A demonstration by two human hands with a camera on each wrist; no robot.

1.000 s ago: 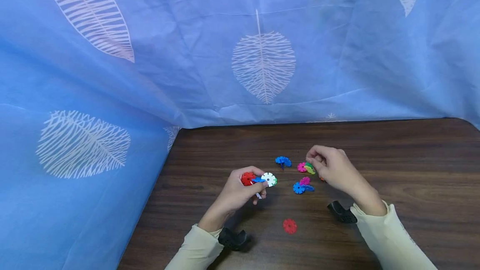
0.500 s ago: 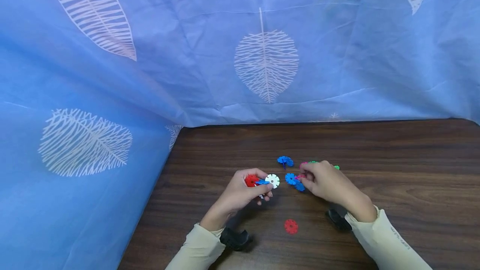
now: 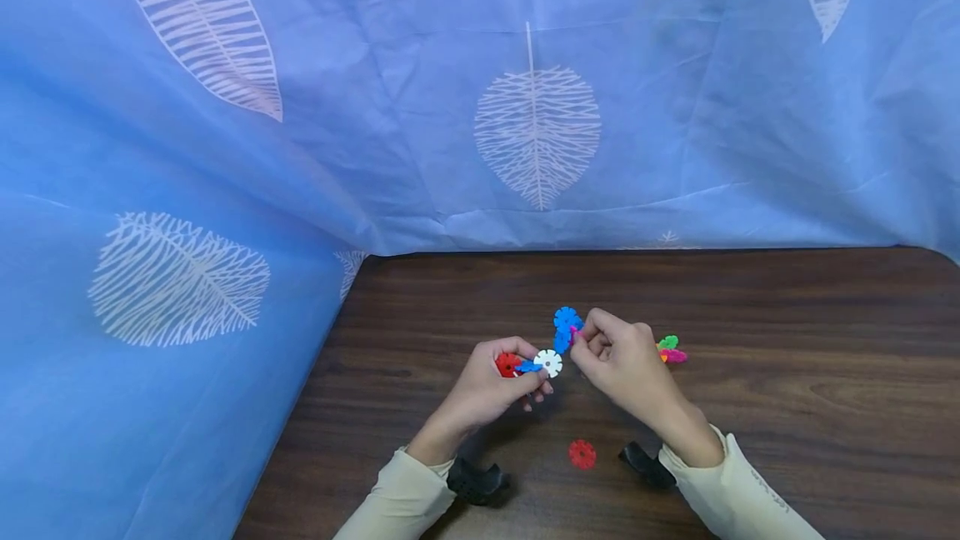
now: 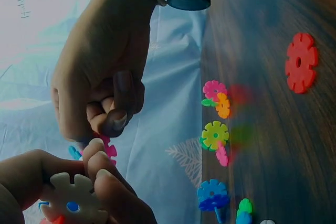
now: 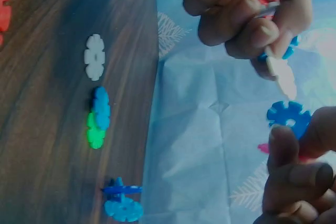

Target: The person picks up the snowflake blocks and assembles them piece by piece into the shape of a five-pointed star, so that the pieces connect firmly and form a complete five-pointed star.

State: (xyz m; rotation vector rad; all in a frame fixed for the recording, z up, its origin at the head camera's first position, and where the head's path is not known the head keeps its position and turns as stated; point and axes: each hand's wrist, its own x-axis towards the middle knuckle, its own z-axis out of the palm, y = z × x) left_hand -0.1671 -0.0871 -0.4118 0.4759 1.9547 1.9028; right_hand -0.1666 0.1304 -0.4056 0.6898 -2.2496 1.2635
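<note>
My left hand holds a cluster of notched plastic snowflake discs, with a red disc, a small blue part and a white disc showing. In the left wrist view the white disc sits between thumb and fingers. Close by on the right, my right hand pinches a second cluster by its pink disc; its blue discs point away from the fingertips. The right wrist view shows one blue disc just below the left hand's white disc, with a small gap between them.
On the brown table, a loose red disc lies nearest me. A green and pink cluster is partly behind my right hand. Further pieces include a blue cluster, a joined blue-green pair and a white disc. Blue cloth hangs behind.
My right hand has moved left from the right-hand clusters, taken up the blue and pink cluster and brought it beside the left hand. The left hand has shifted slightly right, still holding its cluster.
</note>
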